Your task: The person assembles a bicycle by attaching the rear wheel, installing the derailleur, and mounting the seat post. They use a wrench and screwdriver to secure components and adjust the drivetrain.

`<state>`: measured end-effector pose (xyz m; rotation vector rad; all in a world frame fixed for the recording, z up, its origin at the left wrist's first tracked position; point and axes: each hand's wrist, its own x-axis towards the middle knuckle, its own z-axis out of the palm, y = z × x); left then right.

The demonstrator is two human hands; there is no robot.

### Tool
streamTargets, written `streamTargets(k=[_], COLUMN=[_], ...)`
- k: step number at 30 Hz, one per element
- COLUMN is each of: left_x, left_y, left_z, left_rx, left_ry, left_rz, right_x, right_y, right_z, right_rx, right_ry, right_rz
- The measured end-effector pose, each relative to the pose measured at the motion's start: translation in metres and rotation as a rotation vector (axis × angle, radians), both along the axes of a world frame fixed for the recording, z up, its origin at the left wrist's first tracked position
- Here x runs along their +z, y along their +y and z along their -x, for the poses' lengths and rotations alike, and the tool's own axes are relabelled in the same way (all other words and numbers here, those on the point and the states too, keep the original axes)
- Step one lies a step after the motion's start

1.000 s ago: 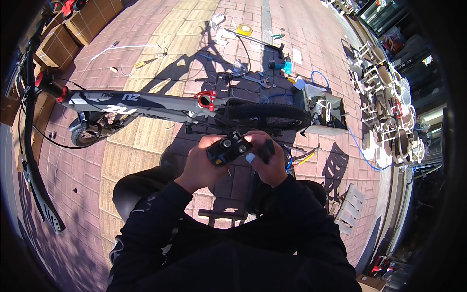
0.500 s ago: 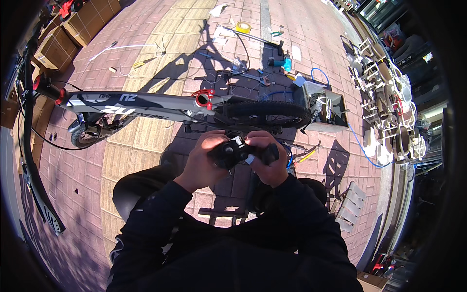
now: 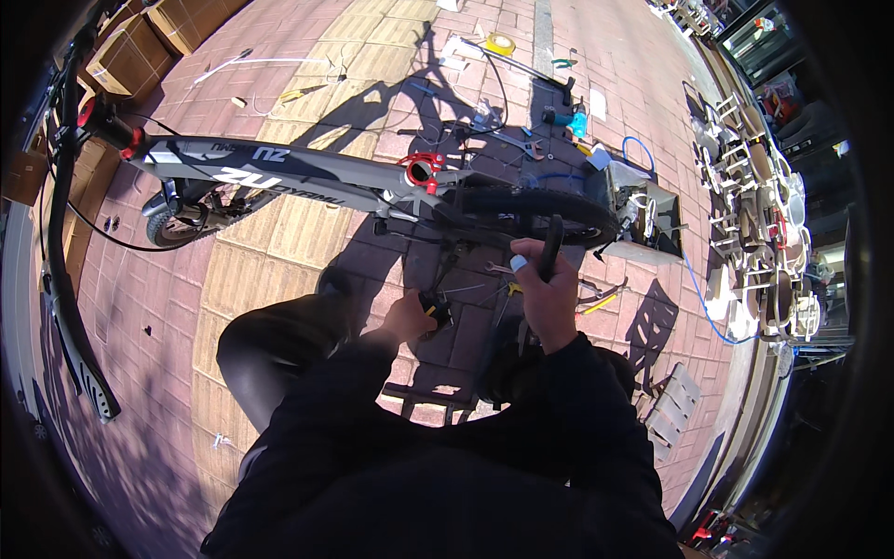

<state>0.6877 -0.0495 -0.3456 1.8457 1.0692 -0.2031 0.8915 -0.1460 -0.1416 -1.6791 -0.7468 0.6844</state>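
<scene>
My left hand (image 3: pixel 408 320) is closed on a small black part (image 3: pixel 436 311) with a yellowish patch, low between my knees. To the right and higher, my right hand (image 3: pixel 551 293) grips a slim, dark, upright part (image 3: pixel 553 244); its lower end is hidden by the fingers. Something white is wrapped on the right thumb. Beyond both hands lies a grey bicycle frame (image 3: pixel 307 175), with a red clamp (image 3: pixel 424 171) around its open seat tube. The rear wheel (image 3: pixel 531 200) is just behind my right hand.
A metal toolbox (image 3: pixel 663 212) full of parts stands right of the wheel. Wrenches (image 3: pixel 514 144), a teal power tool (image 3: pixel 570 122) and yellow tape (image 3: pixel 500 43) lie on the paving. Handlebars (image 3: pixel 60 270) reach along the left; cartons (image 3: pixel 130 58) and stacked chairs (image 3: pixel 765 214) flank the area.
My hands, together before, have come apart. The left has dropped lower with the small black part; the right has shifted right with the dark part raised. The view has shifted slightly.
</scene>
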Motion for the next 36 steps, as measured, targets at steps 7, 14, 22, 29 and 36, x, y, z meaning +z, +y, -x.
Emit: streamTargets(k=[7, 14, 22, 29, 36], left_x=[-0.031, 0.015, -0.008, -0.03, -0.063], left_y=[0.002, 0.028, 0.04, 0.041, 0.04], left_z=[-0.028, -0.058, -0.052, -0.053, -0.064], left_rx=[0.343, 0.559, 0.61, 0.676, 0.751], left_ry=[-0.141, -0.508, -0.591, -0.618, -0.574], left_rz=[0.177, 0.323, 0.403, 0.554, 0.456], right_x=[0.0, 0.001, -0.001, 0.0, -0.001], right_y=[-0.003, -0.006, -0.009, -0.01, -0.01], right_z=[-0.005, -0.01, -0.01, -0.008, -0.005], right_rx=[0.043, 0.047, 0.049, 0.083, 0.153], right_ry=[-0.014, 0.018, 0.027, 0.037, 0.01], right_rz=[0.052, 0.085, 0.117, 0.144, 0.282])
